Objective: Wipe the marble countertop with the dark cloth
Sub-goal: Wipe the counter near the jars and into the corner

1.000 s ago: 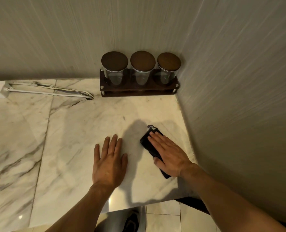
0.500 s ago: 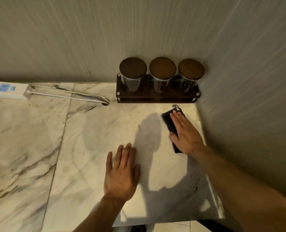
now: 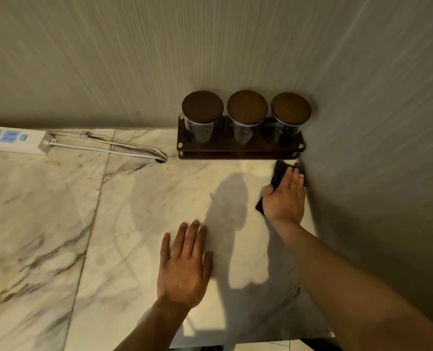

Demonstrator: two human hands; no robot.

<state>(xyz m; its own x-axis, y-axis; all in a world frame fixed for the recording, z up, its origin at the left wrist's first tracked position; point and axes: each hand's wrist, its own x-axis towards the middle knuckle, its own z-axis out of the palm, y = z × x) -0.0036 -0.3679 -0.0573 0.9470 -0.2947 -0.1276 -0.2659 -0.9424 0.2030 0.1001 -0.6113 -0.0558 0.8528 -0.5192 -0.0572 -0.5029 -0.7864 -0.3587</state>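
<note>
Cloth point(image 3: 278, 171), dark and folded, lies flat in the far right corner of the marble countertop point(image 3: 134, 224), just before the jar rack point(image 3: 240, 148). We judge it soft, light and prone to bunching; flat palm pressure suits it. Right hand point(image 3: 285, 198) presses it down, fingers extended, not clenched. Left hand point(image 3: 185, 264) rests flat on the marble, grasping nothing.

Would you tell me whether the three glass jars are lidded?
Lidded: each of the three glass jars carries a round brown lid.
</note>
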